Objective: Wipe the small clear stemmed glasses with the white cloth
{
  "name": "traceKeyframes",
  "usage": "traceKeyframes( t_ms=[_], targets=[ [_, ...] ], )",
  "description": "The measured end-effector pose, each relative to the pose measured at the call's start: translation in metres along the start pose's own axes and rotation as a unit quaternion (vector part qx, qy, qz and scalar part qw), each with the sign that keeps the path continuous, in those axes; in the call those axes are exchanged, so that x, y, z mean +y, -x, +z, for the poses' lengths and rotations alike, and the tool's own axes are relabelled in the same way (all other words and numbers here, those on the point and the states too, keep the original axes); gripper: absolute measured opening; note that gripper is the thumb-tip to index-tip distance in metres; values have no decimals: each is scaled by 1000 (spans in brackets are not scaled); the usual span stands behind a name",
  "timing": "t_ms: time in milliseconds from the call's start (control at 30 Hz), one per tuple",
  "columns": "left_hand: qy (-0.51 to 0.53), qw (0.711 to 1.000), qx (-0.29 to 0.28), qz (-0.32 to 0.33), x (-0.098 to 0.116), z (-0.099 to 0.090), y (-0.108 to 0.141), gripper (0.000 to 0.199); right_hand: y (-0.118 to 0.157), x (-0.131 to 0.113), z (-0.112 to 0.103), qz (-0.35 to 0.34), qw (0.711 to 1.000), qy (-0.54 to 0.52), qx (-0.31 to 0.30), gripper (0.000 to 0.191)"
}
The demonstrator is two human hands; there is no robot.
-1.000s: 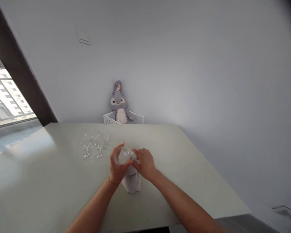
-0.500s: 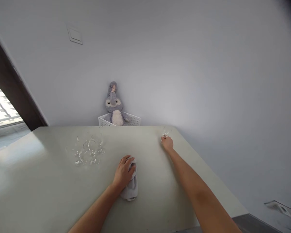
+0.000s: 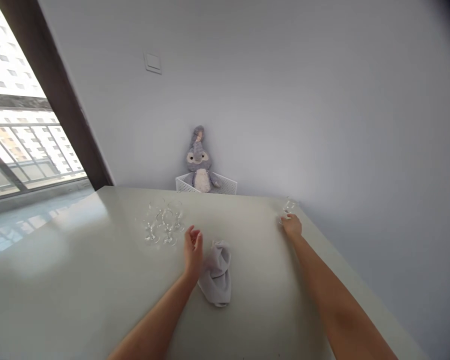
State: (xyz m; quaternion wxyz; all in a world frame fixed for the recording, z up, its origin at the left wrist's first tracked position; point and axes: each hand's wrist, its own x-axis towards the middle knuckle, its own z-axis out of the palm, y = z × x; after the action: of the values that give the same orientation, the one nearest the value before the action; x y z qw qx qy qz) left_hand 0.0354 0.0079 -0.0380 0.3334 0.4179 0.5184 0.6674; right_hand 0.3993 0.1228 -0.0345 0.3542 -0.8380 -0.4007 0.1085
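A crumpled light grey cloth (image 3: 216,277) lies on the table just right of my left hand (image 3: 193,252). That hand is raised on edge with thumb and fingers apart, and nothing is in it. Far out at the back right corner, my right hand (image 3: 292,226) has its fingers closed at the lower part of a clear glass (image 3: 290,205). My fingers hide part of that glass. To the left of my left hand stands a cluster of several clear stemmed glasses (image 3: 168,227), close together.
The pale table (image 3: 97,280) reaches back toward the wall. Behind its far edge a grey plush toy (image 3: 198,157) sits in a white perforated basket (image 3: 228,186). A window with railings (image 3: 33,150) is at the left, and a light switch (image 3: 152,63) is on the wall.
My left hand has let go of the cloth and moved off its left side. My right hand stays by the glass at the far corner. The whole view has turned left.
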Motion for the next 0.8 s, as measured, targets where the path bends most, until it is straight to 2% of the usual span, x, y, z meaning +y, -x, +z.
traceKeyframes(
  t_ms=[100,167,267,333,400,500,567,633,733,800],
  targets=[
    [148,980,93,-91,3,-3,-9,38,24,5,-4,-12,999,-34,14,34],
    [206,961,155,-101,9,-5,-10,36,51,0,-8,-54,996,-70,-1,27],
    [237,937,236,-101,23,-11,-10,27,109,-22,-14,-186,966,-152,-90,23],
    [262,915,265,-156,32,-19,-12,24,153,-40,-19,-254,938,-158,-176,28],
    [304,882,261,-248,39,-29,-17,26,194,-58,-24,-319,908,-125,-241,34],
    [358,841,214,-344,46,-41,-28,36,238,-80,-25,-409,861,-20,-300,41],
    [388,831,180,-355,48,-45,-33,44,253,-91,-20,-454,833,55,-311,46],
    [416,824,153,-352,49,-48,-37,48,259,-98,-12,-474,817,117,-306,46],
    [427,829,125,-339,49,-49,-40,47,260,-102,0,-473,814,160,-297,43],
    [424,836,111,-329,48,-50,-43,42,258,-99,4,-469,826,134,-281,44]
  ],
)
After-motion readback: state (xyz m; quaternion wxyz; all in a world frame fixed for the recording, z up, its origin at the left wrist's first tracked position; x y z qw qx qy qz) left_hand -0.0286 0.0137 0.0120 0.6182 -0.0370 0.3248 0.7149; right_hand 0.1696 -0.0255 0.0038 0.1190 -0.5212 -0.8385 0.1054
